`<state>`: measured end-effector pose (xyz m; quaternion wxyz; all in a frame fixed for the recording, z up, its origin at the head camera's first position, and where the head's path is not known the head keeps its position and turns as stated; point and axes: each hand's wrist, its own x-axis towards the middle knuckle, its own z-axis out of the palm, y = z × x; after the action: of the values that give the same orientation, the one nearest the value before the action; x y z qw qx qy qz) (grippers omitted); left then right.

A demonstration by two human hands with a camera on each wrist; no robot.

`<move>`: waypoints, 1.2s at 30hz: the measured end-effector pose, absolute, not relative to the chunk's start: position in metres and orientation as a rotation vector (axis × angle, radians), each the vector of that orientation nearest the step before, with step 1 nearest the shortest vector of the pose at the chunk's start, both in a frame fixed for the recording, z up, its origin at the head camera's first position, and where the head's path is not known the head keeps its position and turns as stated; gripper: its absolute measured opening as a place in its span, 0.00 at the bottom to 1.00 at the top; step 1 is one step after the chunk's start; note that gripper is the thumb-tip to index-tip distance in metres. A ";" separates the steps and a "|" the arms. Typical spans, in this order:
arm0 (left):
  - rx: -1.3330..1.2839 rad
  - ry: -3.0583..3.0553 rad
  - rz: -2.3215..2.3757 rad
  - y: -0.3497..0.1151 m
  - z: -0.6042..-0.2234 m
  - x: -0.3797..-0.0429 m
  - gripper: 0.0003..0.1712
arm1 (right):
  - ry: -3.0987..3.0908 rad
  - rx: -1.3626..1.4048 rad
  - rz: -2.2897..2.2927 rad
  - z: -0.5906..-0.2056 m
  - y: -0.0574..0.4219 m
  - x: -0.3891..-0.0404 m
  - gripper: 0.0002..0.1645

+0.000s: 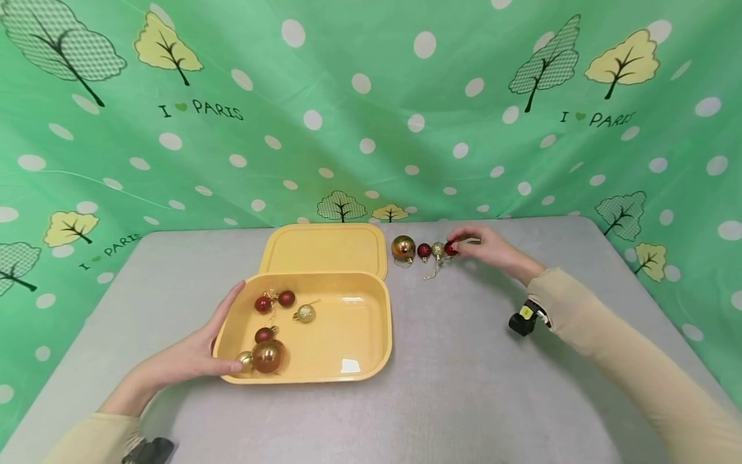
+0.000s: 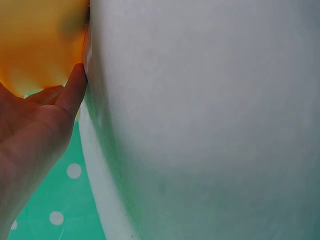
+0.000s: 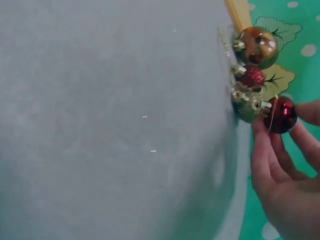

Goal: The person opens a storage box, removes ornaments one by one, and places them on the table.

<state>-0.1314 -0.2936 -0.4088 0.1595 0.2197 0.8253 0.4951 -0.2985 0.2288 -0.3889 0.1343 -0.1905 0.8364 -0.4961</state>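
A yellow plastic box stands at the middle left of the table. My left hand grips its left side, thumb over the rim and fingers along the outer wall. Inside lie small red Christmas balls, a glittery gold ball, a large shiny gold ball and a small gold ball beside my thumb. At the back, my right hand pinches a shiny red Christmas ball between thumb and fingers. It sits at the right end of a row, against a glittery gold ball.
The row continues leftward with a glittery red ball and a large gold ball. Behind the box lies a flat yellow lid. A green dotted cloth hangs along the far edge of the grey table.
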 end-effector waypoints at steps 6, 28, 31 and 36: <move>0.617 2.361 1.405 -0.294 -0.409 -0.131 0.71 | 2.462 -0.387 -1.382 -0.396 0.229 -0.303 0.20; 0.604 2.334 1.432 -0.293 -0.409 -0.132 0.71 | 2.485 -0.350 -1.332 -0.405 0.232 -0.310 0.24; 0.598 2.330 1.434 -0.293 -0.410 -0.132 0.72 | 2.484 -0.367 -1.326 -0.405 0.231 -0.311 0.24; 0.598 2.328 1.437 -0.293 -0.410 -0.132 0.71 | 2.493 -0.380 -1.312 -0.406 0.231 -0.311 0.24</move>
<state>-0.1317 -0.2930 -0.4096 0.1697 0.2105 0.8193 0.5057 -0.3110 0.2308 -0.4055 0.1489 -0.1322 0.8672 -0.4565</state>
